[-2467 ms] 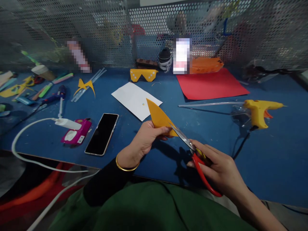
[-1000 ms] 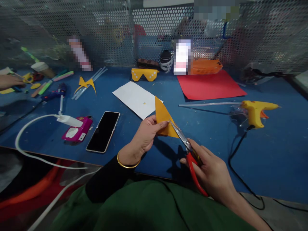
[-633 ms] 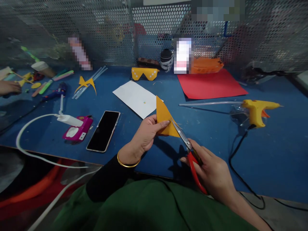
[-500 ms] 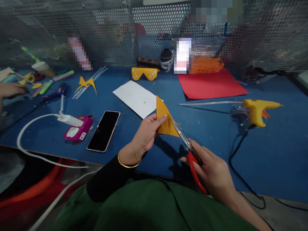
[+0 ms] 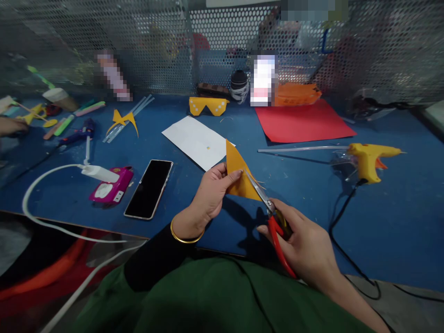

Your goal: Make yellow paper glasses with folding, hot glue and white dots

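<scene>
My left hand [image 5: 214, 190] pinches a yellow-orange sheet [image 5: 236, 163], paper or felt, between thumb and fingers. The piece has a pointed top and a curved right edge. In my right hand [image 5: 307, 238] are scissors [image 5: 276, 237] with red handles. Their blades lie along the curved edge of the sheet, close to my left thumb. A thin sliver of the same material curls off beside the blades. Just behind the sheet a white card [image 5: 194, 141] lies on the blue table [image 5: 215, 236].
A yellow glue gun [image 5: 369, 157] with its stick and black cord lies at right. Behind are red sheet [image 5: 305, 122] and yellow paper glasses [image 5: 208, 106]. At left are a phone [image 5: 149, 189], a magenta device [image 5: 113, 185] with white cable, and another person's hand [image 5: 14, 126].
The scissor blades have shifted slightly along the curved edge, and the thin sliver stands out a little more. The other person's hand at far left has drawn back leftward.
</scene>
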`<state>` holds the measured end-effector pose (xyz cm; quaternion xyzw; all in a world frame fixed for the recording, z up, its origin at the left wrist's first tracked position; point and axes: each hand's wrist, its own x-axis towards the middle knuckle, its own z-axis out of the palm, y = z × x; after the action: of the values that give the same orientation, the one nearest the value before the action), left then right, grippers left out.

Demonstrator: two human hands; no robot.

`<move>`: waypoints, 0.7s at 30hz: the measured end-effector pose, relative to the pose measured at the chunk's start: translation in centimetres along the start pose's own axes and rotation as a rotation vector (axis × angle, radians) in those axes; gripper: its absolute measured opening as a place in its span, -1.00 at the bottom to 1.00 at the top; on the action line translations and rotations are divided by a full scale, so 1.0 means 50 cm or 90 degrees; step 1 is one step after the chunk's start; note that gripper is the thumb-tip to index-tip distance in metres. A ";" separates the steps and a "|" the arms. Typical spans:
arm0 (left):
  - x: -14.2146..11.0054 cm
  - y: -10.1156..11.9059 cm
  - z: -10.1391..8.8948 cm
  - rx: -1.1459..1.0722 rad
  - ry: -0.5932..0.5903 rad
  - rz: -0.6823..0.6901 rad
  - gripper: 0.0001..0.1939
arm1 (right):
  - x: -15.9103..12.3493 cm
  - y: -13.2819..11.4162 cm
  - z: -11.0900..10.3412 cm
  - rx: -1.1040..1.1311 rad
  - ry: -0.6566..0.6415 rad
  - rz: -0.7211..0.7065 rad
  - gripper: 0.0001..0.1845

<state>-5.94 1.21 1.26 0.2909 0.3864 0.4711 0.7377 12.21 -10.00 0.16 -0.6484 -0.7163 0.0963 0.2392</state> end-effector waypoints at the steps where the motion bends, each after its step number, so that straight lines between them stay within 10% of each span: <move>1: 0.000 0.000 0.000 0.000 0.000 0.000 -0.69 | 0.001 -0.001 0.000 -0.001 0.001 -0.003 -0.42; 21: -0.004 0.007 -0.002 -0.017 -0.015 -0.021 -0.69 | 0.004 0.011 0.023 -0.003 0.019 -0.030 -0.48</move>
<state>-6.24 1.17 1.57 0.2802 0.3763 0.4608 0.7534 12.13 -9.52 -1.05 -0.6334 -0.7277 0.0793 0.2509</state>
